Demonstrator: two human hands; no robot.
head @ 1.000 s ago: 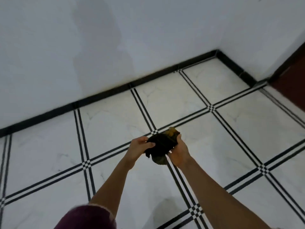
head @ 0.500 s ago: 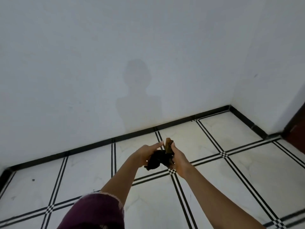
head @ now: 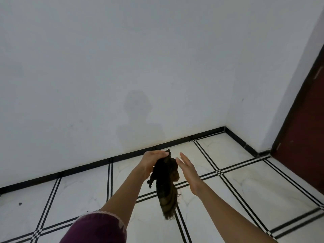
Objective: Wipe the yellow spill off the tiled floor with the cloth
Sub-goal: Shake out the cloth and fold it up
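The left hand (head: 152, 161) is up in front of the body, fingers closed over the top end of the cloth (head: 165, 183), pinching it by one bunched corner. The cloth dangles free in the air, well above the tiled floor (head: 236, 186), its long axis close to vertical, top end tucked under the left fingertips and the ragged lower end pointing straight down at the tiles. It's a dark cloth, almost black up top, going olive-brown toward the frayed bottom edge, with a thin strand hanging off its left side.

The right hand (head: 188, 170) is open and flat, fingers straight and held together, palm turned toward the cloth, just beside it; whether the fingertips actually touch the fabric can't be told from here. It grips nothing.

A maroon sleeve (head: 98, 228) shows on the left upper arm. Behind, a plain white wall (head: 105, 67) carries the person's faint shadow (head: 138, 120), a black skirting strip (head: 175, 142) runs along its foot, and a dark red door (head: 305, 130) stands at the right.
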